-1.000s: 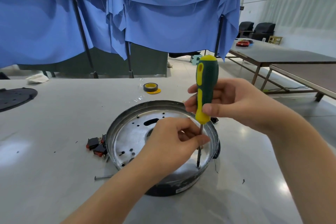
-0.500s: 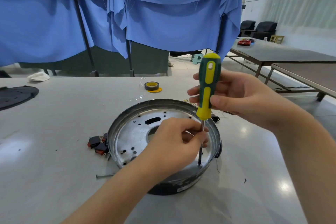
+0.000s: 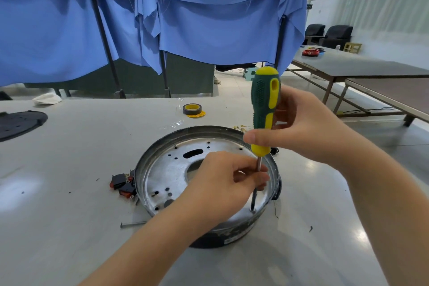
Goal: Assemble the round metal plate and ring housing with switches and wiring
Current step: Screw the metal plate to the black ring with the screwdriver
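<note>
The round metal plate (image 3: 173, 169) sits inside the ring housing (image 3: 209, 237), in the lower middle of the frame on the grey table (image 3: 69, 251). The left hand (image 3: 222, 183) has its fingers curled and pinches the thin shaft of the screwdriver (image 3: 264, 109) low down, near the plate. The tip stands on what looks like a small screw (image 3: 253, 210) at the right edge of the plate. The right hand (image 3: 299, 127) grips the green and yellow handle, thumb across the front and fingers wrapped behind, and the tool is nearly upright.

I judge that the plate is already placed in the housing and that fastening is in progress. Many holes in the plate are open, so more screws may be needed. The red and black switches (image 3: 123, 183) lie outside, touching the left wall of the housing, not yet mounted. A loose long screw (image 3: 132, 224) lies just below them. A tape roll (image 3: 192, 109) waits in the upper middle. No wiring is connected as far as I can see.
</note>
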### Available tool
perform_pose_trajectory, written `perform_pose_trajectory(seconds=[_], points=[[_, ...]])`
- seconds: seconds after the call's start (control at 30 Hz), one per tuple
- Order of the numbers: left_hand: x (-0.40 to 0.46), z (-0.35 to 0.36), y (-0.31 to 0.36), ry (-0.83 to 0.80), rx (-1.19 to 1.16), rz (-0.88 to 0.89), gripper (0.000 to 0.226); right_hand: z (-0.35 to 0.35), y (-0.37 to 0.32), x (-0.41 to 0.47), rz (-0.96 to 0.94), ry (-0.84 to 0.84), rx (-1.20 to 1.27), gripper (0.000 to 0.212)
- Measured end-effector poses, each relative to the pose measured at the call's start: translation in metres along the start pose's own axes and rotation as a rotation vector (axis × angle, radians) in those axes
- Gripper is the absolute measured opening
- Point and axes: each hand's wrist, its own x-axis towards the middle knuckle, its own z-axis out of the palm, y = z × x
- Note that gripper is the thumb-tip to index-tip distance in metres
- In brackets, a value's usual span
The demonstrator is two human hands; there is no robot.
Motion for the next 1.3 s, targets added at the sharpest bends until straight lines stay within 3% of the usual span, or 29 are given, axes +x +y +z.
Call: perform_pose_trajectory(seconds=[0.07, 0.27, 0.4, 0.6, 0.7, 0.87, 1.0, 1.17, 1.3], points=[[0.001, 0.0, -0.001, -0.012, -0.017, -0.004, 0.011, 0.0, 0.001, 0.0, 0.022, -0.027, 0.003, 0.063], [-0.001, -0.001, -0.002, -0.042, -0.017, 0.018, 0.011, -0.013, 0.007, -0.006, 0.062, -0.307, 0.332, 0.051], [0.0, 0.0, -0.003, -0.062, -0.054, 0.005, 0.014, -0.01, 0.009, -0.004, 0.04, -0.19, 0.301, 0.047], [-0.001, 0.002, -0.003, -0.092, -0.089, -0.01, 0.028, -0.004, 0.003, -0.001, 0.013, -0.02, 0.037, 0.074], [-0.001, 0.001, -0.002, -0.087, -0.115, -0.017, 0.025, -0.004, 0.002, -0.001, 0.022, -0.038, 0.041, 0.073], [0.0, -0.003, -0.001, 0.006, -0.065, -0.04, 0.009, -0.012, 0.005, -0.005, 0.058, -0.193, 0.162, 0.046], [0.0, -0.004, 0.001, 0.041, -0.053, -0.054, 0.016, -0.018, 0.006, -0.008, 0.078, -0.298, 0.248, 0.042], [-0.001, 0.0, -0.001, 0.081, 0.0, -0.04, 0.019, -0.012, 0.008, -0.005, 0.043, -0.203, 0.257, 0.038], [-0.001, 0.0, -0.003, 0.076, 0.04, -0.012, 0.021, -0.008, 0.006, -0.004, 0.009, -0.117, 0.137, 0.047]])
